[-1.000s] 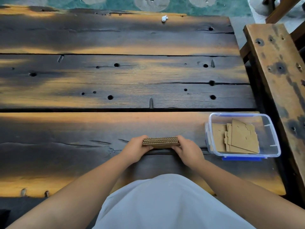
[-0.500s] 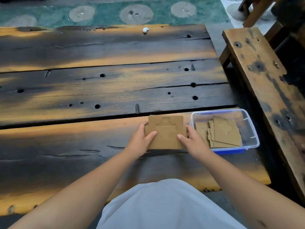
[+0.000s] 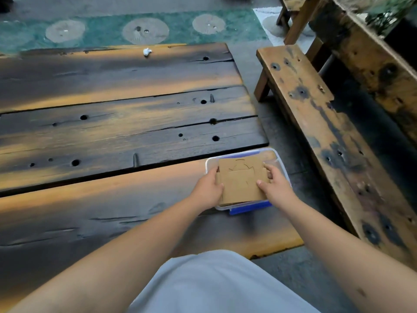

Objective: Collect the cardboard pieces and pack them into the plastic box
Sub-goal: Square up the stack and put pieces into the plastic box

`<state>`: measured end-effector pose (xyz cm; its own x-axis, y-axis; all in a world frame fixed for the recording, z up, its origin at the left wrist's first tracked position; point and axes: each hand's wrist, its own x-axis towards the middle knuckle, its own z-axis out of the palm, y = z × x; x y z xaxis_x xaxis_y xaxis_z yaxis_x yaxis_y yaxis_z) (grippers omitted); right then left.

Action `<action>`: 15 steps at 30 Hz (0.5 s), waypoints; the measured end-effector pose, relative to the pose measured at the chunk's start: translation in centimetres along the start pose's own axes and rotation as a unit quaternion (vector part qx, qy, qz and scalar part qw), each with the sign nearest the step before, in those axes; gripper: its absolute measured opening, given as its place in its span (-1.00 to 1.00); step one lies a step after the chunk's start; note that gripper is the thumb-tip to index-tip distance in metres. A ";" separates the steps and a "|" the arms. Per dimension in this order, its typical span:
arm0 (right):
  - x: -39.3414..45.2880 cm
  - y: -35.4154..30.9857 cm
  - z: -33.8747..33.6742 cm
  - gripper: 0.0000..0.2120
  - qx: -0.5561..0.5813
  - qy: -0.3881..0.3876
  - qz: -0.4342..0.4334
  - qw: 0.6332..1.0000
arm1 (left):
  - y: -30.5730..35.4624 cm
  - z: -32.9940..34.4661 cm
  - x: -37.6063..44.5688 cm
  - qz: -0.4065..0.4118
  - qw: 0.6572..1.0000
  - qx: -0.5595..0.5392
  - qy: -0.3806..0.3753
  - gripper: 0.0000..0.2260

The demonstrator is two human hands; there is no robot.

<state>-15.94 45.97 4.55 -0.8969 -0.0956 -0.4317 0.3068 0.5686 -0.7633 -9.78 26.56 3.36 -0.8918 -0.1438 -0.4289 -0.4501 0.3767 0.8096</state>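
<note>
A stack of brown cardboard pieces with cut outlines on its top sheet lies flat over the clear plastic box, which has blue clips and sits at the table's right edge. My left hand grips the stack's left side. My right hand grips its right side, thumb on top. The stack covers most of the box's opening, so whatever lies inside is hidden. I cannot tell whether the stack rests in the box or is held just above it.
The dark, scorched plank table has holes and gaps. A small white scrap lies near its far edge. A wooden bench runs along the right, across a narrow floor gap.
Both hands carried the cardboard stack to the right, from the table in front of me to over the plastic box. The stack went from edge-on to flat.
</note>
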 end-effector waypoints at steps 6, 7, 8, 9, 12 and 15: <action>3.9 0.9 -2.0 -0.51 -0.066 -0.004 0.045 0.997 | 1.8 2.8 2.8 -0.045 0.998 -0.014 -0.032 -0.56; 4.5 1.0 -2.0 -0.50 -0.079 -0.012 0.053 0.995 | 1.9 3.0 3.2 -0.054 0.998 -0.012 -0.036 -0.57; 5.0 1.2 -1.9 -0.50 -0.096 -0.019 0.060 0.993 | 2.0 3.2 3.6 -0.063 0.997 -0.008 -0.039 -0.57; 5.5 1.3 -1.7 -0.50 -0.113 -0.027 0.068 0.991 | 2.0 3.4 3.9 -0.070 0.997 -0.006 -0.042 -0.56; 6.4 1.6 -1.0 -0.52 -0.161 -0.045 0.091 0.982 | 2.0 3.8 4.4 -0.087 0.995 0.000 -0.049 -0.54; 7.1 1.7 -0.4 -0.51 -0.216 -0.052 0.112 0.969 | 1.8 4.3 4.5 -0.104 0.993 0.000 -0.051 -0.55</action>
<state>-21.94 46.56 0.35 -0.7796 0.0011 -0.6263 0.3085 0.8709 -0.3825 -14.44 30.50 1.11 -0.7710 -0.1254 -0.6244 -0.6236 0.3477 0.7001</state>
